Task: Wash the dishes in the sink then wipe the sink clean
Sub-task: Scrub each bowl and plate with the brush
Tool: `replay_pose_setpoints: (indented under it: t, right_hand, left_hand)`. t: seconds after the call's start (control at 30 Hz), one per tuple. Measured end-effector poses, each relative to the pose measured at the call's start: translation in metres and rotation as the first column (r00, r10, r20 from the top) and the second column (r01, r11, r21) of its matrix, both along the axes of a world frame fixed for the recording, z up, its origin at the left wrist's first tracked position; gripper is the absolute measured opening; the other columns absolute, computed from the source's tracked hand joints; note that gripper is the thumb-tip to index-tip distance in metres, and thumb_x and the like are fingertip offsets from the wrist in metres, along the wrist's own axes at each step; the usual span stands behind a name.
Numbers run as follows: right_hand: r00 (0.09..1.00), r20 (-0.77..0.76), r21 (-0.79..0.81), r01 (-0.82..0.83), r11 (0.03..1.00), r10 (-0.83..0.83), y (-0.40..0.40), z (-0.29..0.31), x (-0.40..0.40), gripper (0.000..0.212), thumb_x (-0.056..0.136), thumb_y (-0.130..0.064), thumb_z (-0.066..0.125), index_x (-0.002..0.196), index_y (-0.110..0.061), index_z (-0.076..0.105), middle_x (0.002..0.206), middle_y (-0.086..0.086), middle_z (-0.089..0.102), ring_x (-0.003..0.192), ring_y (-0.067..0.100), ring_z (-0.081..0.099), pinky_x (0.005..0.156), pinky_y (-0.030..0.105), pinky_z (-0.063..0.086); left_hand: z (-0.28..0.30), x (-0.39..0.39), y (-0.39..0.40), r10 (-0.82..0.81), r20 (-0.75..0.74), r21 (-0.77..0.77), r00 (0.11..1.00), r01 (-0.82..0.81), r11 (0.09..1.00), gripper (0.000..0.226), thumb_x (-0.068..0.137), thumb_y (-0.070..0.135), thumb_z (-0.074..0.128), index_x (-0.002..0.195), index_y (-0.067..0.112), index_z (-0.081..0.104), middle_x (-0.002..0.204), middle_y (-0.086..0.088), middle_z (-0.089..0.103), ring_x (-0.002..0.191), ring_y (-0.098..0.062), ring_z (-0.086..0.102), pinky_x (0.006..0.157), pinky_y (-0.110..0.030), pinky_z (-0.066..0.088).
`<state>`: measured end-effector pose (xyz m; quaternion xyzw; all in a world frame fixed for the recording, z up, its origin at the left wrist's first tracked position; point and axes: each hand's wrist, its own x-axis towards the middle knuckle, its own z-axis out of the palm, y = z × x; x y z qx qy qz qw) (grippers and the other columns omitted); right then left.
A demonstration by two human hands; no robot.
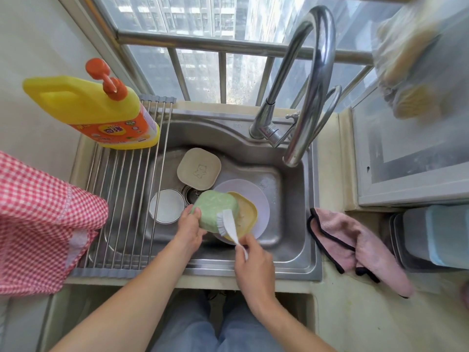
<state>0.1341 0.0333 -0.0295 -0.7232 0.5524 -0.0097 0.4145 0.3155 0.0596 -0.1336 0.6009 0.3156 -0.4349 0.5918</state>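
Right hand point(255, 266) fingers clamp the brush point(229, 226) handle, left hand point(189, 229) grips the green dish point(215, 210), hiding its rim.

Stainless steel sink point(291, 260) set in a pale countertop point(355, 313); in its basin a beige square dish point(199, 168) at twelve o'clock of the drain point(190, 194), overlapping the drain's far edge; a white round bowl point(167, 205) at nine o'clock of the drain; a lilac plate point(256, 196) at three o'clock, lying flat on the basin floor. A roll-up wire rack point(121, 194) spans the sink's left part; on its far end a yellow detergent bottle point(96, 107). On the countertop, at three o'clock of the sink, a pink cloth point(360, 247), crumpled, touching the sink rim.
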Motion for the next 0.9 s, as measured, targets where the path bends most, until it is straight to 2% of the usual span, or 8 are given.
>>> replay_pose_setpoints:
  t: [0.07, 0.13, 0.23, 0.37, 0.43, 0.53, 0.7, 0.9]
  right_hand:
    - [0.999, -0.029, -0.034, 0.031, 0.999, -0.032, -0.016, -0.011, 0.003, 0.008, 0.097, -0.024, 0.051, 0.098, -0.029, 0.057, 0.075, 0.000, 0.065, 0.074, 0.029, 0.059, 0.061, 0.041, 0.048]
    - [0.993, -0.050, -0.048, 0.100, 0.994, -0.103, -0.043, -0.021, 0.010, 0.008, 0.097, -0.023, 0.051, 0.097, -0.028, 0.057, 0.074, 0.003, 0.064, 0.075, 0.031, 0.059, 0.061, 0.040, 0.047]
    - [0.992, -0.055, -0.054, 0.109, 0.993, -0.112, -0.056, -0.018, 0.016, 0.007, 0.096, -0.025, 0.051, 0.095, -0.028, 0.057, 0.072, 0.002, 0.064, 0.074, 0.028, 0.059, 0.063, 0.041, 0.050]
    - [0.997, -0.049, 0.016, 0.068, 0.998, -0.067, -0.066, -0.006, 0.012, 0.006, 0.093, -0.027, 0.056, 0.089, -0.027, 0.060, 0.069, -0.001, 0.063, 0.073, 0.025, 0.060, 0.064, 0.039, 0.050]
    - [0.996, -0.076, 0.090, 0.042, 0.995, -0.036, -0.086, -0.010, 0.016, 0.007, 0.088, -0.030, 0.058, 0.084, -0.027, 0.063, 0.070, -0.002, 0.064, 0.075, 0.025, 0.061, 0.066, 0.038, 0.052]
    - [0.995, -0.098, 0.130, 0.018, 0.991, -0.005, -0.107, -0.016, 0.028, 0.008, 0.084, -0.035, 0.058, 0.084, -0.029, 0.064, 0.080, 0.000, 0.068, 0.081, 0.026, 0.063, 0.069, 0.036, 0.052]
    - [0.982, -0.186, 0.147, 0.029, 0.989, -0.001, -0.105, -0.014, 0.014, 0.006, 0.087, -0.032, 0.058, 0.083, -0.029, 0.062, 0.079, -0.002, 0.065, 0.080, 0.023, 0.062, 0.068, 0.036, 0.052]
    - [0.991, -0.093, 0.159, 0.106, 0.982, -0.092, -0.098, -0.011, 0.028, 0.009, 0.086, -0.028, 0.057, 0.078, -0.026, 0.061, 0.067, -0.003, 0.060, 0.075, 0.023, 0.059, 0.061, 0.034, 0.047]
  left_hand:
    - [0.002, 0.002, 0.002, 0.025, -0.034, -0.017, 0.999, -0.025, 1.000, 0.039, 0.107, 0.009, 0.037, 0.145, 0.009, 0.045, 0.140, -0.019, 0.055, 0.122, -0.039, 0.058, 0.070, -0.049, 0.057]
    - [0.006, 0.003, 0.003, 0.046, -0.053, -0.036, 0.998, -0.048, 0.998, 0.036, 0.106, 0.007, 0.033, 0.137, 0.003, 0.052, 0.134, -0.021, 0.058, 0.117, -0.038, 0.059, 0.082, -0.049, 0.053]
    - [0.006, 0.008, 0.007, 0.022, -0.021, -0.046, 1.000, -0.022, 0.999, 0.033, 0.104, 0.012, 0.043, 0.132, 0.005, 0.059, 0.131, -0.017, 0.063, 0.116, -0.034, 0.061, 0.093, -0.048, 0.052]
    - [0.001, 0.018, 0.018, -0.190, 0.135, 0.026, 0.973, 0.188, 0.982, 0.031, 0.090, 0.023, 0.072, 0.121, 0.021, 0.066, 0.126, -0.008, 0.067, 0.114, -0.031, 0.065, 0.088, -0.051, 0.056]
    - [0.006, 0.018, 0.019, -0.352, 0.227, 0.004, 0.908, 0.360, 0.933, 0.036, 0.081, 0.026, 0.081, 0.115, 0.026, 0.069, 0.122, -0.007, 0.069, 0.107, -0.027, 0.067, 0.086, -0.044, 0.058]
    - [0.013, 0.014, 0.012, -0.471, 0.326, -0.037, 0.819, 0.509, 0.860, 0.045, 0.067, 0.028, 0.088, 0.109, 0.028, 0.073, 0.117, -0.010, 0.070, 0.098, -0.023, 0.068, 0.084, -0.041, 0.060]
    - [0.018, 0.024, 0.003, -0.412, 0.413, 0.025, 0.812, 0.442, 0.897, 0.045, 0.077, 0.018, 0.086, 0.118, 0.023, 0.067, 0.116, -0.007, 0.068, 0.100, -0.022, 0.068, 0.081, -0.038, 0.061]
    - [0.019, 0.019, 0.001, -0.453, 0.405, 0.004, 0.794, 0.494, 0.869, 0.035, 0.081, 0.014, 0.083, 0.111, 0.013, 0.066, 0.104, -0.011, 0.072, 0.088, -0.019, 0.068, 0.069, -0.029, 0.057]
